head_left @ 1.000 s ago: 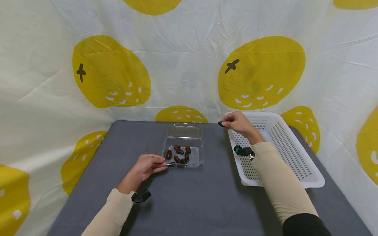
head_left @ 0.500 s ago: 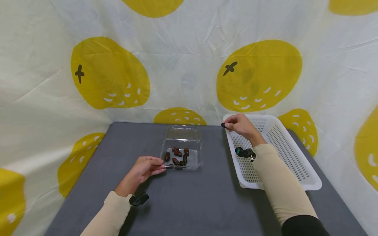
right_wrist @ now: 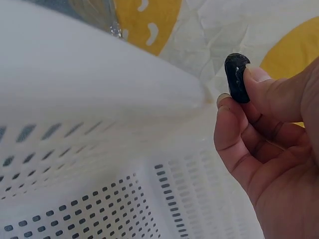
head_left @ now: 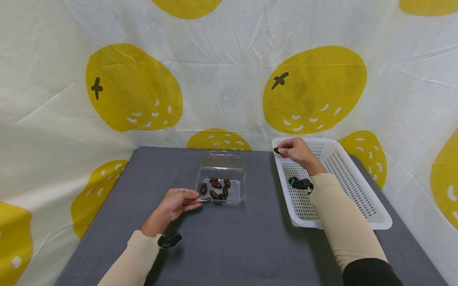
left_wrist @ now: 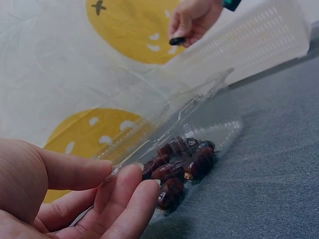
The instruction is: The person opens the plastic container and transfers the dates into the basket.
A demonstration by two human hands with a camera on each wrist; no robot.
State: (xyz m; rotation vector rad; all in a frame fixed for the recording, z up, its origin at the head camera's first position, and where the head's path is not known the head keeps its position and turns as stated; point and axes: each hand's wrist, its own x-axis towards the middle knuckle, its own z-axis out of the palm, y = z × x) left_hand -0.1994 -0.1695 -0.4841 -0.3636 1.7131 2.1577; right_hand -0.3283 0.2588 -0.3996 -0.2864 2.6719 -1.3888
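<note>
My left hand (head_left: 179, 202) pinches the near left rim of a clear plastic clamshell box (head_left: 236, 186), thumb above and fingers below, as the left wrist view shows. Several glossy brown dates (left_wrist: 172, 169) lie inside the box, whose lid (head_left: 222, 159) stands open at the back. Between thumb and fingertips my right hand (head_left: 298, 153) holds one dark date (right_wrist: 237, 77). It is raised over the far left corner of a white perforated basket (head_left: 297, 220). In the right wrist view the date is beside the basket's corner, about level with the rim.
Both containers stand on a grey cloth-covered table (head_left: 236, 246), the basket to the right of the box. Behind the table hangs a pale curtain (head_left: 222, 91) with large yellow fruit prints. My right forearm (head_left: 347, 218) reaches across the basket.
My right hand has shifted slightly right with the date, from left of the basket's rim to over its far left corner. The left hand keeps its hold on the box.
</note>
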